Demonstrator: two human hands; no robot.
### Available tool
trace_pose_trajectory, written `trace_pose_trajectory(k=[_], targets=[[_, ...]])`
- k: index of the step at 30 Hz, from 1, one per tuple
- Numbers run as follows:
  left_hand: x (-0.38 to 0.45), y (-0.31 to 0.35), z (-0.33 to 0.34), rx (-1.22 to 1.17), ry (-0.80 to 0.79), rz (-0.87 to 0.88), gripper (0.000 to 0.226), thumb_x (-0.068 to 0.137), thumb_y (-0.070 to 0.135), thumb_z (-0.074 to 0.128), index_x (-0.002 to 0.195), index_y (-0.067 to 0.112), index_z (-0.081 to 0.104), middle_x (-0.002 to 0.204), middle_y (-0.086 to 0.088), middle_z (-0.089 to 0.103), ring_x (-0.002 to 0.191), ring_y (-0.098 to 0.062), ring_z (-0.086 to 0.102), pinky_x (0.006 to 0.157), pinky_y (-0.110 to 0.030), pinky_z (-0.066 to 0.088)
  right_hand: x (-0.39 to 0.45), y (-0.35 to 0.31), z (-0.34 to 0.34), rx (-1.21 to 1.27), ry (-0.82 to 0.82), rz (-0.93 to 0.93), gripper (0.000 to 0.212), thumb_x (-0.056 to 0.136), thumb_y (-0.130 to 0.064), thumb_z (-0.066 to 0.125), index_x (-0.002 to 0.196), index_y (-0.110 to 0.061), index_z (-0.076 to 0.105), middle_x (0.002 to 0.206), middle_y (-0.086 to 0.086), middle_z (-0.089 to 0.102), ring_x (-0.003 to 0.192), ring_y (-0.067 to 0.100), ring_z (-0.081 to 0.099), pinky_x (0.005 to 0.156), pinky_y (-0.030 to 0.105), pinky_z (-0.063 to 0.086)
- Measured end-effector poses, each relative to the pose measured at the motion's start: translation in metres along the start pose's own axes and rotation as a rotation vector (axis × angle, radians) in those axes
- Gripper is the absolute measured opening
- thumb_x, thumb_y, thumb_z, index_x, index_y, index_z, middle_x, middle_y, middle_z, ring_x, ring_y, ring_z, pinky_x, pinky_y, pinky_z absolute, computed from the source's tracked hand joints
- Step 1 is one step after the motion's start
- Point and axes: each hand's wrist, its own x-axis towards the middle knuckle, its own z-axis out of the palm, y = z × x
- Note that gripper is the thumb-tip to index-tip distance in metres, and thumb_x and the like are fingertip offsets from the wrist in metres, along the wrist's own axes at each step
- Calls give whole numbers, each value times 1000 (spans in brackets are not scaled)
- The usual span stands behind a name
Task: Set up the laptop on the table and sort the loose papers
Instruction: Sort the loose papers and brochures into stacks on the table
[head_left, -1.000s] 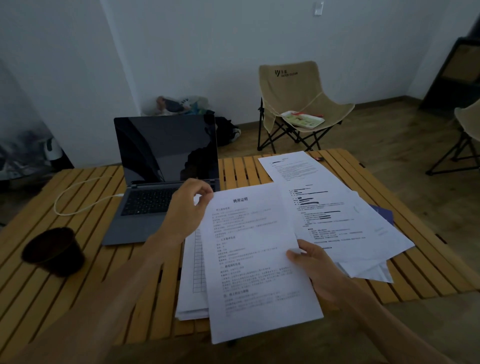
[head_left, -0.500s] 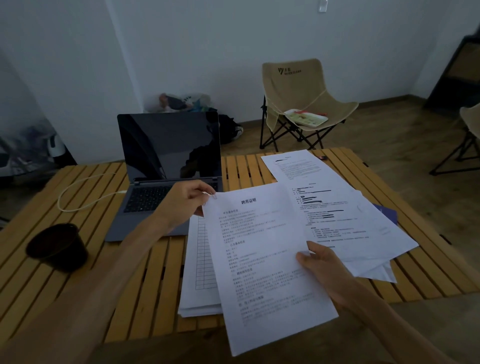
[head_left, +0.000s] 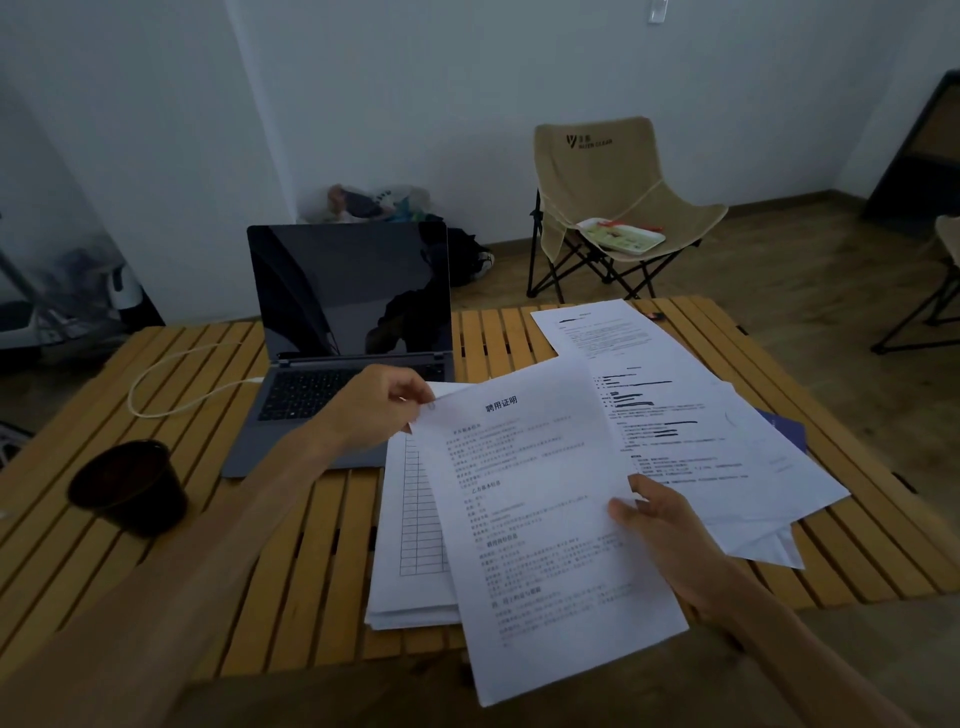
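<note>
Tabletop: yellow wood slats, smooth, slight sheen. Laptop: matt grey metal-look body, glossy black screen throwing reflections. Sheet right of laptop: thin white matt paper, printed; stack under it the same, one page gridded. Cup left of laptop: dark, smooth plastic look. Cable: white, smooth. Chair behind laptop: beige cloth, black metal frame.

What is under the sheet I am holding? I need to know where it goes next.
Under the held sheet, gripped by the left hand and right hand, lies a neat paper stack with a grid table on top. Its right part is covered.
</note>
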Motion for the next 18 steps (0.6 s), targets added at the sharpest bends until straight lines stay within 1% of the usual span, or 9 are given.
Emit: trace_pose_trajectory(k=[2,4,7,8,10,12,14,17,18], targets=[[2,0,-1,94,-63,26,14,91,12,63,97,22,72,99,8,72,88,-11,69,81,-30,56,1,2,-1,-7,5,-4,16,101,-13,54,115,-12,62,109,-3,75,97,24,73,91,51,57],[2,3,2,185,-64,57,8,92,22,66,95,25,72,99,13,69,88,-8,66,79,-25,50,4,5,-3,21,-17,15,17,101,-13,54,117,-11,61,109,0,75,98,27,73,92,53,56],[3,4,7,193,-63,77,9,95,24,64,93,25,73,98,14,68,89,-7,65,79,-26,47,6,4,-3,87,-40,47,19,98,-13,59,117,-10,63,111,6,74,97,32,73,88,56,57],[3,5,9,184,-82,83,9,94,23,64,93,25,73,98,13,69,90,-7,65,81,-27,50,7,-1,-3,63,-21,21,18,97,-13,61,115,-11,65,110,5,74,94,28,74,86,53,59],[3,6,14,177,-117,93,9,94,22,65,93,23,74,97,10,71,91,-6,66,86,-31,54,16,-17,-1,-26,44,-49,17,95,-15,65,111,-18,65,110,4,74,87,19,75,75,41,63],[4,8,17,185,-119,107,10,93,22,66,93,20,75,96,9,72,90,-7,66,89,-35,55,27,-38,4,-118,76,-131,27,93,-21,68,119,-26,60,112,-1,72,86,15,73,64,29,62],[4,10,19,187,-112,123,11,93,22,66,94,18,76,95,8,72,90,-7,66,89,-37,55,38,-57,8,-184,103,-223,40,92,-29,69,129,-29,53,112,-6,68,90,15,72,62,26,61],[4,13,18,163,-99,128,12,93,22,66,94,18,77,93,9,73,89,-6,67,88,-33,55,46,-77,15,-128,135,-309,51,92,-27,69,135,-35,45,114,-10,61,96,12,66,64,23,60],[3,14,17,156,-93,127,12,93,21,66,94,18,77,93,9,73,89,-5,67,88,-31,55,48,-80,17,-137,142,-326,51,92,-27,70,136,-35,45,117,-9,59,99,13,64,67,23,60]])
